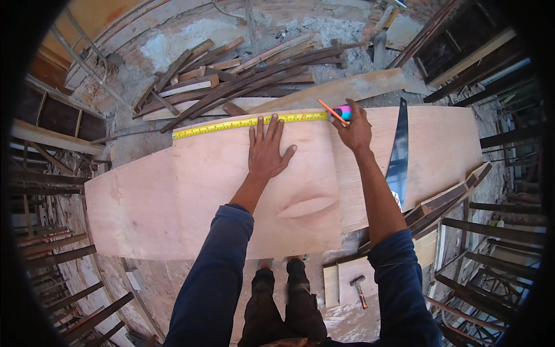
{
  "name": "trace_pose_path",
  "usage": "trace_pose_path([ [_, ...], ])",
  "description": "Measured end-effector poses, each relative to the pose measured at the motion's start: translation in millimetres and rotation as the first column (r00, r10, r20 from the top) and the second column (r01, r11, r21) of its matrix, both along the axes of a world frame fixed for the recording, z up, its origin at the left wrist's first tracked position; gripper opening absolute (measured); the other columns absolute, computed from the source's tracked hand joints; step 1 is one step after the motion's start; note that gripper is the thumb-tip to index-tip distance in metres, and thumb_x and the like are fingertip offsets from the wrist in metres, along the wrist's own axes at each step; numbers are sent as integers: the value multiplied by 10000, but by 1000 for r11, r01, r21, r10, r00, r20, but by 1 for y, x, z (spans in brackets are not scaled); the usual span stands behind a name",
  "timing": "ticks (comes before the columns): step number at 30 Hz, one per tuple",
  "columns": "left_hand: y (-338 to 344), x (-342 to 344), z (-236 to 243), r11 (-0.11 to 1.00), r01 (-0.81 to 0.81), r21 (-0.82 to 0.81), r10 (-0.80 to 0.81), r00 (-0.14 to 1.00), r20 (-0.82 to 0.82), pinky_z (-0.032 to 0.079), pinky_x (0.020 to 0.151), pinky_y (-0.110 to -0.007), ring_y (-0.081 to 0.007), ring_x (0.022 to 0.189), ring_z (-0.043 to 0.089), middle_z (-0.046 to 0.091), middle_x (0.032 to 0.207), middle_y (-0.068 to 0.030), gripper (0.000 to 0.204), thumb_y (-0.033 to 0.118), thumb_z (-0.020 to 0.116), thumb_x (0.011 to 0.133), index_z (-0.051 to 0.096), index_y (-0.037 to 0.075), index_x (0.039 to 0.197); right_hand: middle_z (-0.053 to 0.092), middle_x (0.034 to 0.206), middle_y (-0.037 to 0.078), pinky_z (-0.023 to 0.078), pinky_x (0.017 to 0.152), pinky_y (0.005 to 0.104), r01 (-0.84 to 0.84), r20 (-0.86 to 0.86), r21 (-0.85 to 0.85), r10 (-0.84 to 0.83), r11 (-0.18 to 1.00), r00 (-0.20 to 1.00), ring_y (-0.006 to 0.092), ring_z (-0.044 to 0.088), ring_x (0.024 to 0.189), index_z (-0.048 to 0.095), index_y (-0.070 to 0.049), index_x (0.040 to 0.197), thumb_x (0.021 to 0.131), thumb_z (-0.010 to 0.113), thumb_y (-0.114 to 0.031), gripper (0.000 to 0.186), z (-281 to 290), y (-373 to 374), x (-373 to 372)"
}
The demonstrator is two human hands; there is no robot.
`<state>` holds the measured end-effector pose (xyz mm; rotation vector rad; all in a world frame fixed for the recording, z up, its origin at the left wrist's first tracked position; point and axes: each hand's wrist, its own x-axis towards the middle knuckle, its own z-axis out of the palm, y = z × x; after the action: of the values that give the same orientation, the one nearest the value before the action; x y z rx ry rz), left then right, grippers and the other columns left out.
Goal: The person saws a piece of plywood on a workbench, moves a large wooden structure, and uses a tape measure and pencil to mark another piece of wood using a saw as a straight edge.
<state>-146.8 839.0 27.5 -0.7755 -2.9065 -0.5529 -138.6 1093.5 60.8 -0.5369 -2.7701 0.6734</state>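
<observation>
A yellow tape measure blade (222,124) runs along the far edge of a plywood sheet (219,191). My left hand (267,147) lies flat on the sheet with its fingers spread, fingertips pressing on the blade. At the blade's right end my right hand (355,130) grips the pink and blue tape measure case (345,110). An orange pencil (332,111) is held in that same hand, slanting across the case. Right of my right forearm lies a handsaw (398,153) on the plywood, its handle partly hidden by the arm.
Scrap timber (243,87) is heaped beyond the far edge. Dark wooden strips (448,199) lie along the near right edge. A hammer (359,289) rests on a small board (347,274) near my feet. Dark bars (60,260) line both sides.
</observation>
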Motion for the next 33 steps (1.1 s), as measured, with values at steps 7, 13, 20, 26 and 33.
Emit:
trace_pose_path([
  [7, 0, 0, 5, 1000, -20, 5, 20, 1000, -1, 153, 1141, -555, -391, 1427, 165, 234, 1555, -106, 745, 512, 547, 873, 364, 72, 1445, 334, 1387, 214, 541, 748, 478, 96, 99, 90, -105, 991, 990, 406, 637, 930, 387, -167, 1381, 673, 820, -392, 861, 37, -36, 3],
  [13, 1, -1, 5, 1000, -19, 20, 19, 1000, -11, 152, 1140, -552, -390, 1429, 159, 229, 1558, -106, 748, 509, 550, 867, 365, 72, 1445, 391, 1320, 218, 518, 735, 483, 49, -278, 39, -36, 998, 960, 417, 621, 882, 511, -103, 1273, 767, 761, -271, 589, 31, -56, 7],
  [20, 0, -1, 8, 999, -28, 18, 28, 999, 32, 136, 1142, -551, -390, 1431, 153, 220, 1561, -107, 752, 507, 545, 864, 361, 68, 1446, 580, 694, 67, 459, 589, 290, -182, -214, -864, -15, 469, 977, 133, 551, 647, 607, 16, 888, 1030, 382, -355, 456, 15, -83, -2],
  [26, 2, -3, 8, 999, -20, 34, 19, 999, 48, 137, 1137, -555, -383, 1434, 156, 239, 1556, -106, 764, 499, 547, 856, 353, 60, 1451, 610, 731, 50, 444, 517, 227, -271, -215, -784, 166, 559, 962, 82, 537, 589, 625, -2, 916, 942, 609, -251, 251, -27, -79, -19],
  [33, -2, -5, 5, 999, -19, 48, 18, 999, 30, 165, 1116, -577, -400, 1426, 171, 256, 1546, -129, 751, 490, 563, 855, 377, 51, 1436, 645, 661, 53, 467, 486, 234, -212, -156, -680, 143, 702, 977, 85, 596, 550, 634, 6, 938, 905, 661, -165, 176, -36, -87, -23],
])
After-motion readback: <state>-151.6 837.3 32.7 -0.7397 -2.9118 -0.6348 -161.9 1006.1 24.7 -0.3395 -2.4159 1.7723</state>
